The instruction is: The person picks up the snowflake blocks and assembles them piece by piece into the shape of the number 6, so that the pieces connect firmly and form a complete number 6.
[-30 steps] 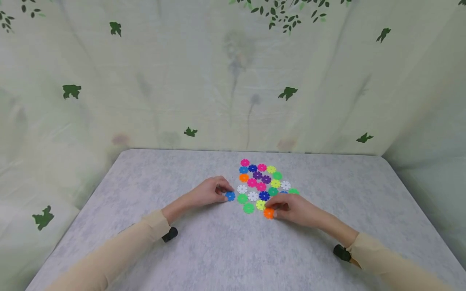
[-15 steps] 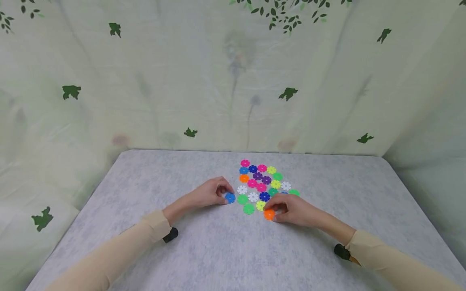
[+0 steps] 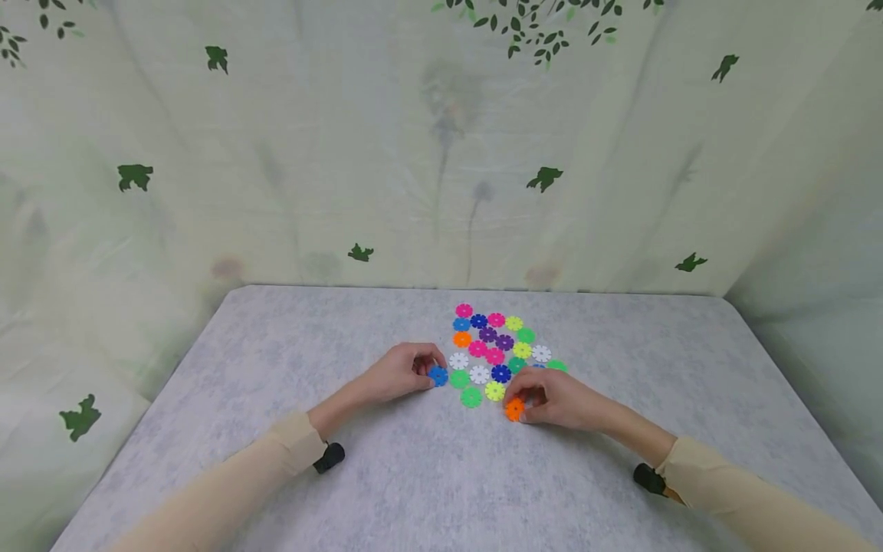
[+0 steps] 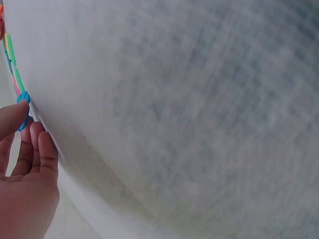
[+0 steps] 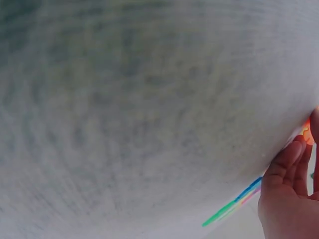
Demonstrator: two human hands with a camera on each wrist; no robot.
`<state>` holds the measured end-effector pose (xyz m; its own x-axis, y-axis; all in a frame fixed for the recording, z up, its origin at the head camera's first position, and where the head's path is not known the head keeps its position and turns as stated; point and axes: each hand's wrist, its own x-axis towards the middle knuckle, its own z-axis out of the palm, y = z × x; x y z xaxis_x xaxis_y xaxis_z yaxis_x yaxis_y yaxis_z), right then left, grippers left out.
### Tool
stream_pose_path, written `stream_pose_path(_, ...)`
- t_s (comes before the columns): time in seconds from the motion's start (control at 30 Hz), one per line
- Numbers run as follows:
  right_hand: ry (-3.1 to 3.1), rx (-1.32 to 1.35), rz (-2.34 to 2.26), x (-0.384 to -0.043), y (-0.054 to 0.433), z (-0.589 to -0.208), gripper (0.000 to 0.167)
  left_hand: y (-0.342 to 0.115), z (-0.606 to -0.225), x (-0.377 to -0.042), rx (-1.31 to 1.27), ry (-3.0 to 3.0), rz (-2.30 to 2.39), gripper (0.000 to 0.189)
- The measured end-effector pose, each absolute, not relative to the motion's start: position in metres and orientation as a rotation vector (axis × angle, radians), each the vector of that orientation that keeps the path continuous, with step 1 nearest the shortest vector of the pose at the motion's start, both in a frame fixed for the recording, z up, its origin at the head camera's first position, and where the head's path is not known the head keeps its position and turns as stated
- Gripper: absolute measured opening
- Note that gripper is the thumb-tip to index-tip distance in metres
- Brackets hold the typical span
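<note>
In the head view my left hand [image 3: 402,371] pinches a light blue notched disc [image 3: 438,376] between thumb and fingers, just left of a cluster of flat flower-shaped discs. The left wrist view shows the thumb against that disc's face [image 4: 23,109]. My right hand [image 3: 562,397] pinches an orange notched disc [image 3: 514,409] at the cluster's near right side, below a yellow disc [image 3: 494,391]. In the right wrist view only part of the orange disc [image 5: 307,133] shows between the fingers. Nearest the left hand lie a white disc [image 3: 458,361] and a green disc [image 3: 459,379].
Several pink, purple, blue, white, yellow and green discs lie flat on the grey table [image 3: 386,475]; the right hand partly covers a blue one. A pale curtain [image 3: 276,153] with leaf prints hangs behind the table.
The orange disc has shifted slightly right and nearer in the right hand, and looks more tilted. My left hand has moved a little right and nearer with the blue disc.
</note>
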<state>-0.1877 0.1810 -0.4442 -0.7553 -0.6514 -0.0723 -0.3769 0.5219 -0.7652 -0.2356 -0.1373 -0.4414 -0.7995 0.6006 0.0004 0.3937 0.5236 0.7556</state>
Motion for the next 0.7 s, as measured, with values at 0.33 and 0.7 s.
stream_pose_path(0.33, 2.468, -0.812, -1.094, -0.183, 0.183, -0.438, 0.021, -0.133, -0.439, -0.221, 0.672, 2.607, 1.205, 0.023)
stream_pose_path(0.7, 2.476, -0.768, -1.169, -0.173, 0.195, -0.435, 0.023, -0.133, -0.434, -0.210, 0.477, 2.580, 1.338, 0.023)
